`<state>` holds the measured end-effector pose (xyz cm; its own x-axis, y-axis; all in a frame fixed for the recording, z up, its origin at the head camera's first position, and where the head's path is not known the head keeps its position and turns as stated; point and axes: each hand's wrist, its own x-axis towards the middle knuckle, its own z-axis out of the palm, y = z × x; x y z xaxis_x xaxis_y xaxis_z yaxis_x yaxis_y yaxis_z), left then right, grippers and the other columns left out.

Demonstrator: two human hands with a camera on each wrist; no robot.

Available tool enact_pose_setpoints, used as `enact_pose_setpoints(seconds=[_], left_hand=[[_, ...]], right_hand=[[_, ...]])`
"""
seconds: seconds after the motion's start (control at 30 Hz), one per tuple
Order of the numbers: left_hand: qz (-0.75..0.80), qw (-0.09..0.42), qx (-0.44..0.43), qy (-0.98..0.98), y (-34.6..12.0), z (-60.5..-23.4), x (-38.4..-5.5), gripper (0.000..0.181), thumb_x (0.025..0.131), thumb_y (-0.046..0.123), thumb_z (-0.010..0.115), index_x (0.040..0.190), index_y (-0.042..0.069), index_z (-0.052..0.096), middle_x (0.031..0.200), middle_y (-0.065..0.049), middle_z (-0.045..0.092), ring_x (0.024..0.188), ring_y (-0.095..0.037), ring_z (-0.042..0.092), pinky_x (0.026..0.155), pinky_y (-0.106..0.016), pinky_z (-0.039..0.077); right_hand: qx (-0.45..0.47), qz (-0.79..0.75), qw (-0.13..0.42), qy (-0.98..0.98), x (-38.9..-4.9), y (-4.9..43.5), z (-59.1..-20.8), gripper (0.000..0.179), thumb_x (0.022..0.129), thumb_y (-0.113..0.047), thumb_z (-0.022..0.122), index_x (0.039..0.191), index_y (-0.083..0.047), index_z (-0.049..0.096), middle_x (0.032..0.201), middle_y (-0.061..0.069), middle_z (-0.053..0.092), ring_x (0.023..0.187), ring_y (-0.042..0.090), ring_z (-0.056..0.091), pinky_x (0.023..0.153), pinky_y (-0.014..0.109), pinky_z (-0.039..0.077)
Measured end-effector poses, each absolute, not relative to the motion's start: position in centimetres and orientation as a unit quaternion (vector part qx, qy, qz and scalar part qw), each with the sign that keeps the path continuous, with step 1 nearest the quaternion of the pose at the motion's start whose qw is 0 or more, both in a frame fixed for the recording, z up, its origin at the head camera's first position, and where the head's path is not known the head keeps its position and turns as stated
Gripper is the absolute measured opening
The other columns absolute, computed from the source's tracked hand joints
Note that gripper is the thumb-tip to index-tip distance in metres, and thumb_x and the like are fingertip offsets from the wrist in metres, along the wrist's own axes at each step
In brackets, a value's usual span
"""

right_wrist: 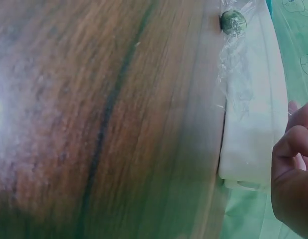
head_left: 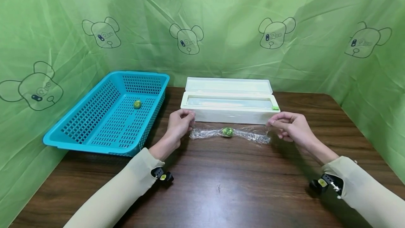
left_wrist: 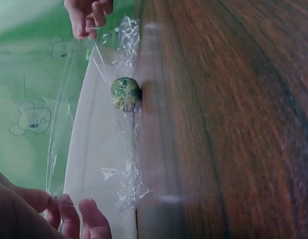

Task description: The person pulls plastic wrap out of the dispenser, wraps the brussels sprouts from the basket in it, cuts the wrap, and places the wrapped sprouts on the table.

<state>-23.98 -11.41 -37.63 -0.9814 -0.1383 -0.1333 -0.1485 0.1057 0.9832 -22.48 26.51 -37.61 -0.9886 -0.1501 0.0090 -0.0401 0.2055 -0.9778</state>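
Observation:
A sheet of cling film (head_left: 204,133) lies bunched in a strip on the table, with a small round mottled-green ball (head_left: 227,132) wrapped in its middle. Thumb and fingers of my left hand (head_left: 179,125) pinch the film's upper left corner. On the other side, my right hand (head_left: 293,128) pinches the upper right corner. Between the hands a clear edge of film (left_wrist: 55,144) stretches in the left wrist view, raised off the bunched part. Just behind stands the white cling film dispenser box (head_left: 229,115) with its lid (head_left: 228,84) raised.
To the left stands a blue perforated basket (head_left: 95,149), with another small green ball (head_left: 137,104) inside. A green slider (head_left: 275,108) sits at the dispenser's right end. The dark wooden table (head_left: 221,185) meets green cloth (head_left: 227,59) at back and sides.

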Motion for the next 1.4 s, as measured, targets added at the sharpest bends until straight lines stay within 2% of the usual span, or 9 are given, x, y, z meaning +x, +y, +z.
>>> enact_pose_setpoints(seconds=[0.13,0.2,0.47,0.6,0.77,1.0,1.17,1.27,1.4], left_hand=[[0.655,-0.006,-0.086,0.751,-11.4,-37.5,-23.9,0.016,0.105,0.014,0.067,0.108,0.0,0.072,0.093,-0.011,0.069,0.085,-0.022,0.067,0.08,-0.041,0.058],[0.653,-0.008,-0.083,0.753,-11.4,-37.4,-23.8,0.015,0.104,0.014,0.068,0.107,0.0,0.072,0.089,-0.011,0.069,0.081,-0.021,0.066,0.08,-0.042,0.058],[0.632,-0.002,-0.076,0.771,-11.5,-37.5,-23.8,0.014,0.103,0.013,0.069,0.104,-0.001,0.072,0.079,-0.006,0.064,0.068,-0.017,0.062,0.067,-0.032,0.052],[0.594,-0.003,-0.074,0.801,-11.6,-37.6,-23.6,0.012,0.1,0.012,0.069,0.103,0.001,0.073,0.083,-0.005,0.062,0.068,-0.015,0.056,0.06,-0.028,0.046],[0.543,0.01,-0.064,0.837,-11.8,-37.8,-23.4,0.011,0.098,0.013,0.069,0.102,0.004,0.073,0.089,-0.006,0.062,0.071,-0.017,0.051,0.055,-0.028,0.04],[0.5,0.038,-0.035,0.865,-12.1,-38.2,-23.3,0.008,0.101,0.012,0.068,0.098,0.006,0.071,0.085,-0.005,0.06,0.067,-0.018,0.05,0.055,-0.029,0.04],[0.511,0.061,-0.034,0.857,-12.1,-38.3,-23.3,0.007,0.102,0.008,0.067,0.097,0.005,0.07,0.073,-0.002,0.053,0.054,-0.013,0.045,0.048,-0.026,0.039],[0.527,0.08,-0.043,0.845,-12.1,-38.3,-23.3,0.008,0.103,0.008,0.066,0.097,0.004,0.069,0.07,-0.004,0.054,0.051,-0.013,0.047,0.045,-0.024,0.041],[0.539,0.091,-0.04,0.836,-12.1,-38.5,-23.3,0.006,0.103,0.006,0.067,0.1,0.001,0.069,0.078,-0.013,0.063,0.055,-0.016,0.059,0.046,-0.026,0.05]], right_hand=[[-0.052,-0.611,0.046,0.788,-22.4,26.6,-37.9,0.034,0.101,-0.018,0.075,0.115,0.011,0.065,0.073,0.007,0.071,0.052,0.009,0.054,0.041,0.022,0.037],[-0.047,-0.605,0.052,0.793,-22.4,26.6,-37.9,0.037,0.101,-0.02,0.075,0.117,0.012,0.064,0.072,0.006,0.069,0.053,0.009,0.055,0.042,0.022,0.038],[-0.022,-0.583,0.077,0.809,-22.1,26.3,-37.6,0.038,0.099,-0.024,0.076,0.119,0.007,0.066,0.087,0.013,0.076,0.059,0.011,0.059,0.046,0.023,0.041],[-0.017,-0.568,0.09,0.818,-22.1,26.2,-37.4,0.036,0.098,-0.022,0.076,0.117,0.007,0.068,0.089,0.014,0.075,0.062,0.012,0.06,0.048,0.024,0.042],[-0.012,-0.545,0.105,0.832,-22.1,26.2,-37.4,0.033,0.096,-0.019,0.077,0.115,0.007,0.07,0.09,0.015,0.075,0.061,0.011,0.059,0.048,0.024,0.042],[-0.019,-0.5,0.113,0.859,-22.4,26.4,-38.0,0.032,0.096,-0.02,0.077,0.114,0.005,0.071,0.087,0.011,0.075,0.059,0.011,0.058,0.046,0.025,0.041],[-0.013,-0.492,0.129,0.861,-22.8,26.3,-38.3,0.029,0.097,-0.02,0.076,0.112,0.004,0.072,0.084,0.007,0.075,0.058,0.011,0.057,0.046,0.025,0.039],[-0.009,-0.489,0.135,0.862,-23.0,26.2,-38.5,0.027,0.096,-0.02,0.076,0.109,0.003,0.073,0.082,0.007,0.074,0.058,0.011,0.056,0.046,0.025,0.038],[-0.014,-0.472,0.137,0.871,-23.1,26.1,-38.8,0.023,0.096,-0.019,0.077,0.105,0.003,0.074,0.079,0.008,0.073,0.057,0.013,0.056,0.046,0.025,0.04]])
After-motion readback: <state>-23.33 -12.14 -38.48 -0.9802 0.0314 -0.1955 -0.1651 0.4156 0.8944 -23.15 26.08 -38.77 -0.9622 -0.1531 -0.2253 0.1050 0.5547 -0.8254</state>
